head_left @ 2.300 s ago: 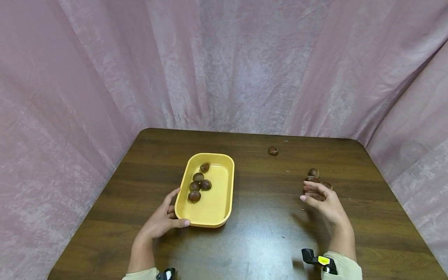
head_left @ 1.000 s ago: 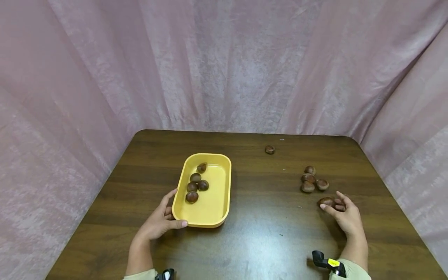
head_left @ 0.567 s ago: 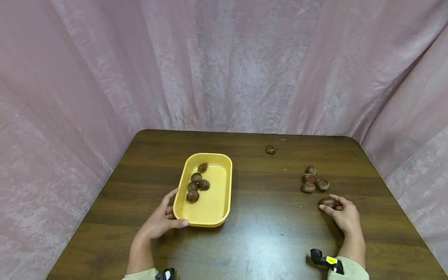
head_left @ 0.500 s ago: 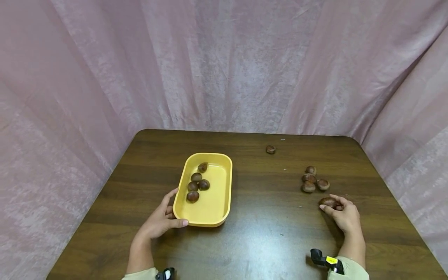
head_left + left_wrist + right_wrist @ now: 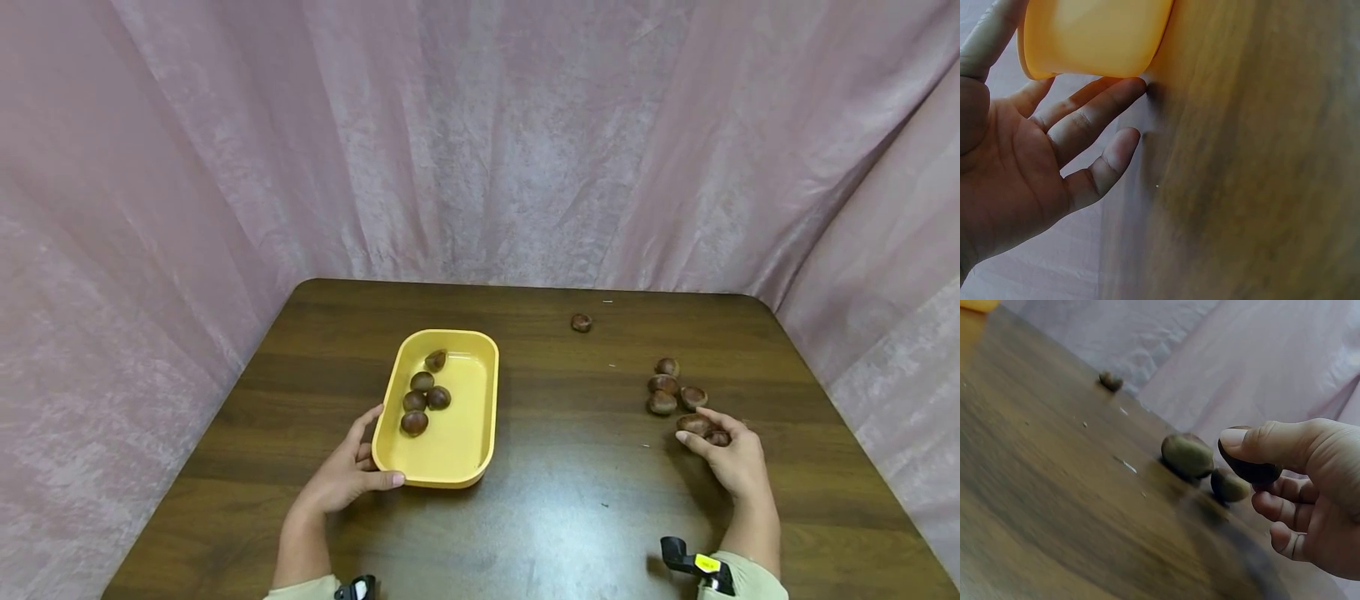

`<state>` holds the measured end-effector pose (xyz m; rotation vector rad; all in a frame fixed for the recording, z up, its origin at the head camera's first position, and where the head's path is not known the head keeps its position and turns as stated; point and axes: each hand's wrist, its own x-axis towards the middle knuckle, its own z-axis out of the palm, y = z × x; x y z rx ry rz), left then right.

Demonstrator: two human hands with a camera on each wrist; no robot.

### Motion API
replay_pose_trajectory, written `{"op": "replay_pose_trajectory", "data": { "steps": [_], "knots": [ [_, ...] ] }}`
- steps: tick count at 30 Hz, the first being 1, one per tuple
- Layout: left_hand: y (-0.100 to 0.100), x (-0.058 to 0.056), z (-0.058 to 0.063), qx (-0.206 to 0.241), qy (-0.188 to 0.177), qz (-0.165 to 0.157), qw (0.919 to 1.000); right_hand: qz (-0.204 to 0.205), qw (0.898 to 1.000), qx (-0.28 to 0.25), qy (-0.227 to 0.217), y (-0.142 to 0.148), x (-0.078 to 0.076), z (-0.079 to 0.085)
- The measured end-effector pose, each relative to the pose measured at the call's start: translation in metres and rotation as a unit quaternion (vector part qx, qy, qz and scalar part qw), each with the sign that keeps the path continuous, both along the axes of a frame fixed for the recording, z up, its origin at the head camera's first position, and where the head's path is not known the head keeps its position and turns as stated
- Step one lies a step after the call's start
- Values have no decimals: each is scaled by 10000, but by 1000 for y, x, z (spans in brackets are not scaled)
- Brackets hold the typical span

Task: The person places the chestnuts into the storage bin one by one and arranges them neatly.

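My left hand holds the near left corner of a yellow plastic tray, thumb at the near rim and fingers along the left wall. Several brown chestnuts lie along the left half of the tray. In the left wrist view the fingertips touch the tray's outer wall. On the right, my right hand pinches a dark chestnut between thumb and fingers. Another chestnut shows beneath those fingers in the head view.
Just beyond the right hand sits a cluster of chestnuts. A lone chestnut lies toward the far edge of the brown wooden table. Small pale bits dot the wood, and a pink curtain hangs behind and at both sides.
The right hand has gone from the cluster to a nearer chestnut at the right, taken hold of it and shifted it slightly left and away. The left hand stays at the tray.
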<state>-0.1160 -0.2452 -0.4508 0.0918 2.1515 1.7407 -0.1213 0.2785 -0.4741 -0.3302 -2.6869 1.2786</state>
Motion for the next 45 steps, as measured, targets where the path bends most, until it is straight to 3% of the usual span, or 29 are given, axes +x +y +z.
{"op": "replay_pose_trajectory", "data": {
  "steps": [12,22,24,31,34,45],
  "knots": [
    [3,-2,0,-160,193,53,9997,567,9972,-353,344,-27,-20,12],
    [7,-7,2,-268,366,166,9988,1252,9799,-1486,454,-65,-46,25],
    [8,-8,2,-249,381,203,9988,1409,9770,-1534,465,-71,-51,27],
    [10,-9,2,-407,252,442,9979,1849,9776,-936,366,-88,-69,33],
    [10,-9,2,-450,224,520,9974,2009,9741,-975,342,-99,-76,35],
    [6,-8,0,-343,269,340,9985,2751,9516,-1313,391,-150,-101,45]
  ]
}}
